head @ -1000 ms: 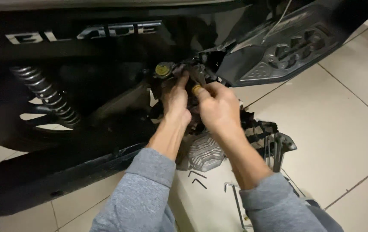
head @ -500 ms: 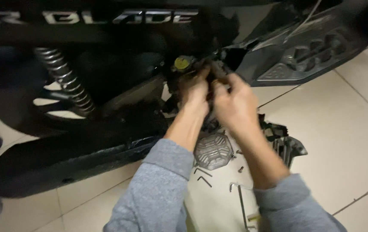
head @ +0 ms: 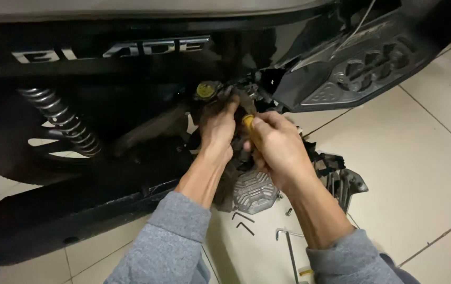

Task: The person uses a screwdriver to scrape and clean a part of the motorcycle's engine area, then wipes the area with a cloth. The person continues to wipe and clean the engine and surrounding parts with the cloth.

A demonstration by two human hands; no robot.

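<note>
Item: yellow-handled hand tool [head: 248, 122], rigid, light, short grip; a judgement: the smooth handle may slip in greasy fingers, so best held around the handle's middle. It sits just right of the round yellow-topped cap [head: 205, 90] on the dark engine casing.
Right hand [head: 277, 148]: curled closed around the tool's handle.
Left hand [head: 217, 129]: fingers bent onto the dark engine part just below the cap; whether it grips anything cannot be told.
Below the cap: grey ribbed metal cover [head: 254, 190], bent hex keys [head: 242, 221] on the pale tiled floor [head: 420, 168].
Left of the cap: chrome coil shock spring [head: 62, 122].
</note>
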